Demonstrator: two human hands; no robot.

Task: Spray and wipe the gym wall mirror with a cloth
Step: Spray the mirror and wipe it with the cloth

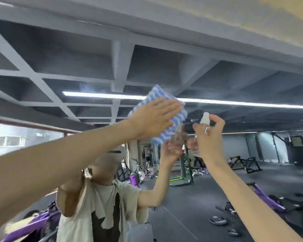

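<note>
The wall mirror [217, 81] fills the view and reflects the gym ceiling and floor. My left hand [154, 117] lies flat with straight fingers, pressing a blue-and-white striped cloth [179, 117] against the glass high up. Just to its right, my right hand [208, 135] grips a small clear spray bottle [204, 119] with a white nozzle, one finger curled over the top. A faint mist hangs on the glass above the cloth. My own reflection [103, 198], in a pale shirt, stands below the cloth.
The mirror's top edge meets a pale wall or ceiling strip [252, 23] at the upper right. Reflected in the glass are exercise bikes [142, 172], purple equipment [262, 194], weight plates on a dark floor and a long ceiling light [98, 95].
</note>
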